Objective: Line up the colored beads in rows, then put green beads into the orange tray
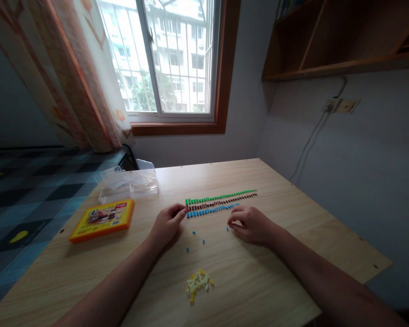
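Three long rows of small domino-like blocks stand on the table: a green row [221, 196], a brown row [221, 202] and a blue row [204, 211] nearest me. At the rows' left end is my left hand [168, 221], its thumb and curled fingers together beside the brown and blue blocks; anything inside them is hidden. My right hand [250, 223] is bent near the blue row's right end, fingertips pinched at a small blue block [227, 229]. Several loose blue blocks [203, 241] lie between the hands. Closer to me is a pile of yellow and cream blocks [198, 284].
A yellow and orange box [104, 220] lies at the table's left. Behind it stand clear plastic containers [129, 184]. The wooden table [276, 272] has a wall on its right and a window [173, 59] beyond. A shelf [341, 41] hangs at upper right.
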The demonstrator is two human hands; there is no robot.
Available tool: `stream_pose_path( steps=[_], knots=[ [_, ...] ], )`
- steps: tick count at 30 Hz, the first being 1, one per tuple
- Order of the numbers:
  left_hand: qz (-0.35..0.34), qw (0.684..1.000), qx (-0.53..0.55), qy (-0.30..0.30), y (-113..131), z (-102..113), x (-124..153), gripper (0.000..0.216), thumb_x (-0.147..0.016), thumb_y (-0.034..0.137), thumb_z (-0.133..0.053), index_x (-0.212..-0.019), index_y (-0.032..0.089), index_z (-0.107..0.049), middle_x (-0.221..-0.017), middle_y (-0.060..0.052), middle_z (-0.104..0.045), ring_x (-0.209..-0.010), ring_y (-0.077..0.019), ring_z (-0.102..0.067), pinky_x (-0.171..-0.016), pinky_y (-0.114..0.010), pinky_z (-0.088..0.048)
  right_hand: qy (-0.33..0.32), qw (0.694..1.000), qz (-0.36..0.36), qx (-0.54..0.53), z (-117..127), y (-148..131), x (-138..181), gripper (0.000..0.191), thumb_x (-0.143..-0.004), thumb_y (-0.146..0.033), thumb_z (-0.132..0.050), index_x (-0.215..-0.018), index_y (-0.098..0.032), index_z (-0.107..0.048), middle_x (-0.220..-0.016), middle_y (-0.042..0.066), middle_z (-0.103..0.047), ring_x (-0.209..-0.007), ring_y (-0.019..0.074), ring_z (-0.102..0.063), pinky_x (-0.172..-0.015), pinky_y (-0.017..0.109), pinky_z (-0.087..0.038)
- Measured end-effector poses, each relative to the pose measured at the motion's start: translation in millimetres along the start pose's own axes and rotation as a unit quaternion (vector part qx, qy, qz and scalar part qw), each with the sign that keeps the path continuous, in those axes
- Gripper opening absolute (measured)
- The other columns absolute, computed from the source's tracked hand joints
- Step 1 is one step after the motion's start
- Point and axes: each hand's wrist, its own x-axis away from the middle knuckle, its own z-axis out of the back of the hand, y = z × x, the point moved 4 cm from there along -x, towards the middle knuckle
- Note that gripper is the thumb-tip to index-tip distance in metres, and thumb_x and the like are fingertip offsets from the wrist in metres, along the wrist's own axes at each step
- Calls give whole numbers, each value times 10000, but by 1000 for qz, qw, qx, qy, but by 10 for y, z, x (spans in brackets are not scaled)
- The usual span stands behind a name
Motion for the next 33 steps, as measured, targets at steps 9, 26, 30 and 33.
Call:
stream_pose_path(
  steps=[9,26,30,33],
  knots=[
    [1,1000,2,-3,-13,-5,-4,304,-803,455,-595,-776,178,-715,-783,-42,-744,-782,-224,-656,-764,-322,-492,-37,999,2,-29,-11,-12,22,114,-845,-159,-658,-853,-191,-766,-772,10,-675,-610,99,-562,-590,215,-393],
    [0,1000,4,-2,3,-3,-5,309,-794,470,-610,-773,182,-721,-795,-44,-754,-791,-234,-663,-773,-328,-503,-38,999,4,-6,-60,15,6,134,-839,-141,-646,-835,-208,-762,-792,12,-708,-657,118,-622,-638,215,-438],
    [0,1000,5,-3,5,1,-4,315,-799,476,-609,-772,182,-720,-799,-47,-753,-795,-234,-662,-777,-326,-508,-40,999,-24,-6,71,154,33,157,-826,-130,-638,-825,-206,-776,-767,13,-717,-661,127,-626,-632,217,-441],
    [2,1000,8,-3,0,2,-5,310,-793,475,-616,-773,182,-717,-809,-48,-754,-802,-233,-662,-787,-326,-509,-46,996,-80,-7,198,384,81,159,-827,-157,-637,-830,-206,-788,-737,9,-720,-657,136,-632,-617,220,-443]
  ],
)
